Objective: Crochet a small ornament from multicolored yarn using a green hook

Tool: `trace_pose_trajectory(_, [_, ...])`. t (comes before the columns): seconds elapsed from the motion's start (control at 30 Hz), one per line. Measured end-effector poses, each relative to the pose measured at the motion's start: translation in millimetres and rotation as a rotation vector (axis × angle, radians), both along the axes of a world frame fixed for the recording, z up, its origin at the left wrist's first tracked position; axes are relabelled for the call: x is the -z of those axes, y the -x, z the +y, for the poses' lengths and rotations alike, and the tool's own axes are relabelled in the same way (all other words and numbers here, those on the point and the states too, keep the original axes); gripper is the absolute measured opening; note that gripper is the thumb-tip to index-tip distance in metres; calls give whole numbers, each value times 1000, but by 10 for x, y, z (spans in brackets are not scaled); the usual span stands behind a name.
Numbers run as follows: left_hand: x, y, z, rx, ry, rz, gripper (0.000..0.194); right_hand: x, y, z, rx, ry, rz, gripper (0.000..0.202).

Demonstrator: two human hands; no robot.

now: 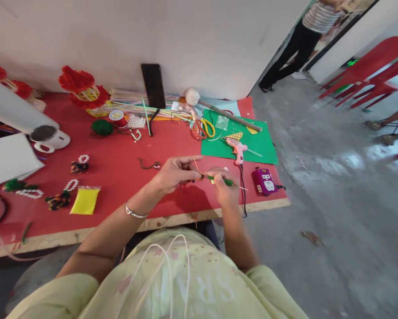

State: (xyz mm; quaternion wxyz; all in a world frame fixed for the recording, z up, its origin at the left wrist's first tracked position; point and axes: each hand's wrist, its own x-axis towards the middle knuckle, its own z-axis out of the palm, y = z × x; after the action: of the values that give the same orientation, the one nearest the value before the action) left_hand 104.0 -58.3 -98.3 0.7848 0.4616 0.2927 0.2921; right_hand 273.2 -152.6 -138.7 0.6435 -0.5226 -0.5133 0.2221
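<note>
My right hand [224, 189] is closed around a crochet hook [228, 182] with a green grip, its bare metal end sticking out to the right. Pinched in my left hand [173, 174] is a small dark piece of crochet work [200, 177], mostly covered by the fingers. An orange yarn [195, 165] runs up to the raised left index finger, and a strand hangs below toward the table edge. The hook's tip meets the work between both hands, where details are too small to make out.
On the red tabletop [119, 155] lie a pink glue gun [237, 149], scissors [208, 128], a purple power socket [264, 181], a yellow packet [85, 200] and beaded crochet pieces [57, 201]. A phone [154, 85] leans on the wall. A white mug [50, 138] stands left. A person [302, 42] stands beyond.
</note>
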Motion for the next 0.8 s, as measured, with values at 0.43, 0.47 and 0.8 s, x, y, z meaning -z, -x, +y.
trace_pose_trajectory(0.43, [-143,-46,-80,-135,37,-59,64,-38,8,-124,-67,-30,181,27])
trace_pose_trajectory(0.47, [-153,-44,-81,-142,39,-60,63,-49,10,-129,-66,-31,172,28])
trace_pose_trajectory(0.8, [-173,-48,-108,-189,24,-32,60,-102,-36,-186,-125,-18,96,30])
